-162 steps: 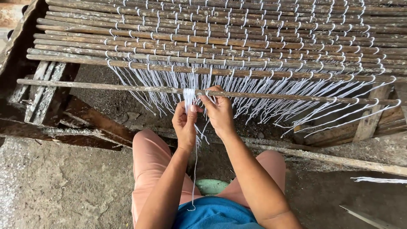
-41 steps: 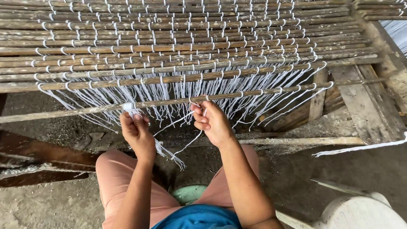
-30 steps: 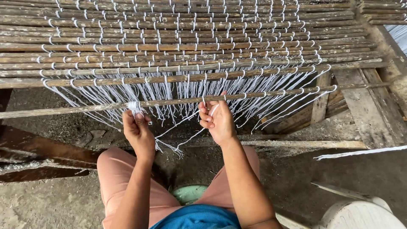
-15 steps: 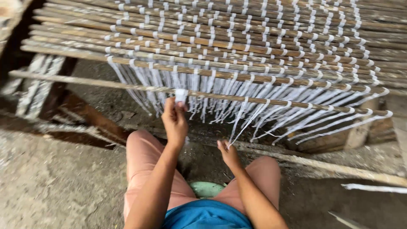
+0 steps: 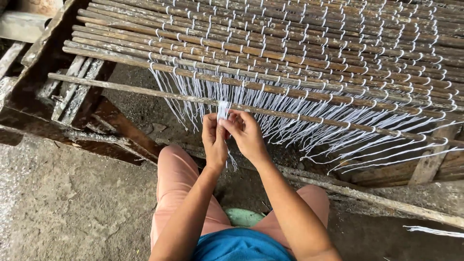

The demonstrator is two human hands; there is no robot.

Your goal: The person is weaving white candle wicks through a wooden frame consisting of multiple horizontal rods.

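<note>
A mat of thin brown sticks (image 5: 299,43) bound with white string lies across a wooden frame in front of me. Its nearest loose stick (image 5: 145,90) runs left to right, with white strings (image 5: 309,130) hanging under it. My left hand (image 5: 213,142) pinches a small bundle of white strings (image 5: 223,110) right at that stick. My right hand (image 5: 247,134) is closed against the same bundle, fingertips touching the left hand's. Loose string ends dangle below both hands.
Dark wooden frame beams (image 5: 72,125) sit at the left, and a pale wooden rail (image 5: 386,203) runs along the front right. Under the mat and to the left is rough concrete floor (image 5: 63,208). A green stool (image 5: 244,216) shows between my knees. A stray white string (image 5: 435,231) lies at the lower right.
My right hand rose from low near the rail, where it pulled a string, up to the bundle at the stick and met the left hand. The view shifted a little.
</note>
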